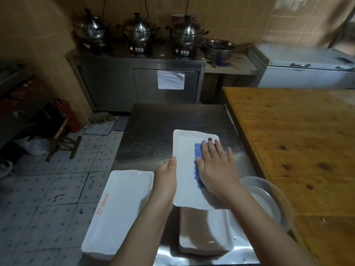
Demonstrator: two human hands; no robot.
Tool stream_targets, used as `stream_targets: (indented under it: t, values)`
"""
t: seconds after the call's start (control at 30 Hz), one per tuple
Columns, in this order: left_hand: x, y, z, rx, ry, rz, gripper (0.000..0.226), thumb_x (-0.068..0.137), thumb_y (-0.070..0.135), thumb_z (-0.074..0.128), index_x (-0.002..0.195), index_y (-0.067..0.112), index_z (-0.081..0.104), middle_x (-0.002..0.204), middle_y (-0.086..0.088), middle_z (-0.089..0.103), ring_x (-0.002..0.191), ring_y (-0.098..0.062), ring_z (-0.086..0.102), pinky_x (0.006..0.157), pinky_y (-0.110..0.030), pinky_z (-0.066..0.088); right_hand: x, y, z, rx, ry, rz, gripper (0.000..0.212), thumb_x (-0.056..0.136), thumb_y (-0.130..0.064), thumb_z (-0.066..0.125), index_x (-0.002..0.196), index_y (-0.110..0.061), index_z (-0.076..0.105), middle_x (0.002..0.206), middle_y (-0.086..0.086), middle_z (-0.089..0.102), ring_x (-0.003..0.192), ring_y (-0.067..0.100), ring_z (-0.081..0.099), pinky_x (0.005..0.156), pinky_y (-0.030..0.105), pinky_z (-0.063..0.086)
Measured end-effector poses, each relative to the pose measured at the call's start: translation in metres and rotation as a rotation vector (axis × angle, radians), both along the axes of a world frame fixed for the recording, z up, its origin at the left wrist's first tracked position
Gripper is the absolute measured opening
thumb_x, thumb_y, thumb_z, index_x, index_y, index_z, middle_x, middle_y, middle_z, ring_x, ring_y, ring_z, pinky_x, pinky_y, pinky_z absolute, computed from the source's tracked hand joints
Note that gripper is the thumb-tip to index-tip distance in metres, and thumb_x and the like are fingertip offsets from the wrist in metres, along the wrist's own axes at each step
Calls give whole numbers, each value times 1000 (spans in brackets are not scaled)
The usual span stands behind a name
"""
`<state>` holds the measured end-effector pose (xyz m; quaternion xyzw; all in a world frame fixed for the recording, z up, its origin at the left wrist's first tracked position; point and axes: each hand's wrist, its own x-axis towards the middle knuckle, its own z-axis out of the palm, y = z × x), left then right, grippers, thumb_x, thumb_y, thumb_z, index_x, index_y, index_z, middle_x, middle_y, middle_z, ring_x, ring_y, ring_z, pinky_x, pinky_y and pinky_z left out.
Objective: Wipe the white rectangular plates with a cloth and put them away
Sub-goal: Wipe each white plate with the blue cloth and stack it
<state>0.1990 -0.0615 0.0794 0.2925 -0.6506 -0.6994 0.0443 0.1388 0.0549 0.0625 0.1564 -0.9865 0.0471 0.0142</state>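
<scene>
Lower-left plate (123, 217): orange logo, writing illegible. Centre plate (184, 146): left edge pinched by left hand (166, 174), thumb on top. Right hand (215, 166): flat, fingers spread, pressing cloth (198, 152).

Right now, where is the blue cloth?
In the head view, right of centre, the cloth lies on the plate held by the left hand, pressed under the right hand.
</scene>
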Motion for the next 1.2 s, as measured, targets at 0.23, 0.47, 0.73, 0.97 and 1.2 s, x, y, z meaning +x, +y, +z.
stream_targets:
  t: [0.23, 0.47, 0.73, 0.97, 1.2]
  values:
    - [-2, -26, -3, -2, -11, 97, 34, 99, 37, 37, 83, 19, 61, 82, -2, 65, 74, -19, 63, 70, -30, 51, 54, -28, -6, -171, -166, 366, 56, 101, -42, 13, 151, -28, -8, 158, -9, -17, 139, 8, -29, 107, 34, -22]
    - [14, -3, -6, 19, -33, 51, 36, 99, 32, 39, 75, 17, 61, 85, -7, 68, 81, -27, 66, 80, -37, 53, 7, -22, -1, 14, -21, 132, 53, 101, -39, 8, 152, -25, 0, 160, -3, -6, 146, 17, -13, 113, 45, -14]
    - [11, -16, -2, -36, 19, 99, 32, 100, 30, 39, 81, 16, 61, 78, -2, 64, 71, -17, 62, 69, -31, 49, 53, -15, -12, -75, -135, 307, 59, 97, -44, 8, 151, -26, -9, 159, -5, -15, 143, 15, -22, 111, 39, -17]
    - [11, -5, 0, 57, -8, 33, 36, 99, 34, 39, 76, 18, 61, 76, 1, 67, 74, -20, 66, 75, -34, 53, 18, -6, 5, 40, -48, 81, 54, 101, -41, 8, 151, -28, -9, 160, -3, -12, 146, 21, -15, 112, 48, -17]
    - [1, -6, -7, -5, 2, 43, 35, 100, 34, 37, 75, 25, 59, 77, 2, 65, 76, -20, 64, 76, -35, 52, 45, -21, -14, -84, -101, 238, 56, 101, -39, 15, 151, -29, -7, 159, -4, -16, 142, 16, -26, 107, 34, -22]
